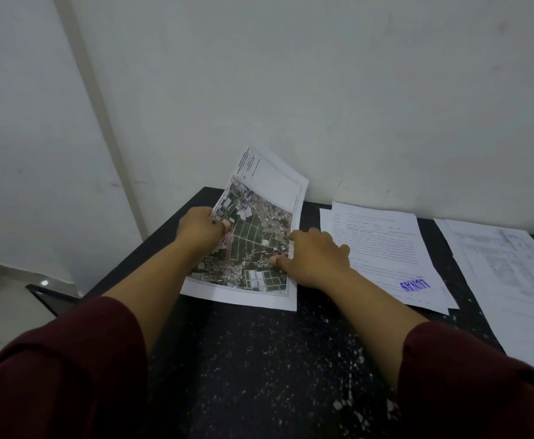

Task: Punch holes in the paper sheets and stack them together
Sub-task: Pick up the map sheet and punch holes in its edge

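Paper map sheets sit pinched in your left grip and right grip; square their edges before punching.

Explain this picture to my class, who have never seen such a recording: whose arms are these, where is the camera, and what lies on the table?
There is no machine here. The camera sits on a person's head and looks forward and down, so the two arms in dark red sleeves are that person's own. The left hand grips the left edge of a printed sheet with an aerial photo, and the right hand grips its right edge, thumb on top. The sheet's far end curls up toward the white wall; its near end rests on the dark speckled table. To the right lies a stack of text pages with a blue stamp, and further right another pile of printed pages. No hole punch is visible.
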